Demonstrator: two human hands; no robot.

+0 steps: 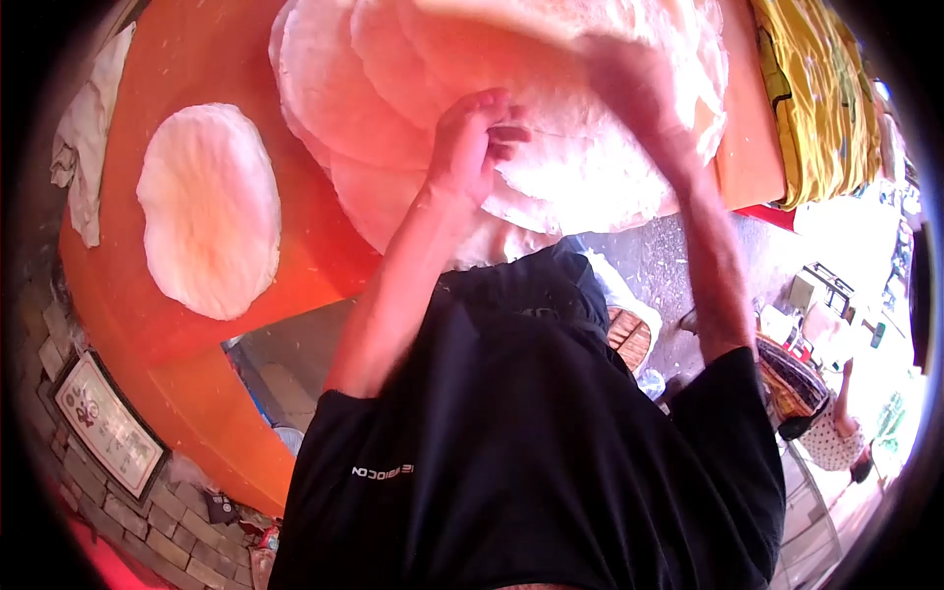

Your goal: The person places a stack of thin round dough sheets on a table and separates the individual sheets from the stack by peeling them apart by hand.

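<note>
- Pale flat sheets, look like thin dough, lie overlapped in a big spread at the top ctr of the view, right in front of you; their near edge hangs past the table edge, close to your waist.
- Your L hand is over the ctr of the spread, abt half open, fingers loosely curled, w/ nothing visible in its grip; can't tell if it touches the top sheet.
- Your R hand is over the R part of the spread, badly blurred; can't tell how far open it is or what it grips.
- Pale long blur runs from by your R hand to the top edge, above the sheets; can't tell what it is.
- Single oval sheet lies flat on the table, L of the spread & apart from it.
- Orange table is under both, w/ a gap in its near side L of your waist.
- White cloth is along the table's far L edge; yellow cloth, folded, is R of the spread.
- Your black shirt fills the bottom ctr.
- Framed panel is at lower L, by brick paving.
- Person in a dotted garment is at far R, well apart from you.
</note>
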